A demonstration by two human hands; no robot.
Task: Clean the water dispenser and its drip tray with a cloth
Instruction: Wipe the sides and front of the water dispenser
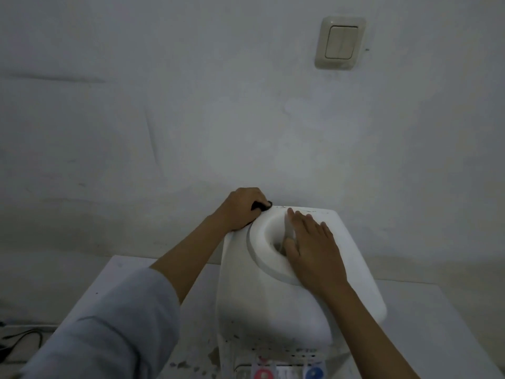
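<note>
A white tabletop water dispenser (273,302) stands against the wall, seen from above, with a round bottle seat (262,242) in its top. My left hand (240,209) grips a small dark cloth (261,205) at the dispenser's back left corner. My right hand (311,247) lies flat with straight fingers on the right side of the ring. A red tap (263,374) and a blue tap (314,372) show at the bottom edge. The drip tray is hidden below the frame.
The dispenser sits on a white table (442,324) marked with dark specks near its base. A plain wall (191,119) rises right behind it, with a light switch (340,42) up on the right. Dark cables (19,341) lie at the lower left.
</note>
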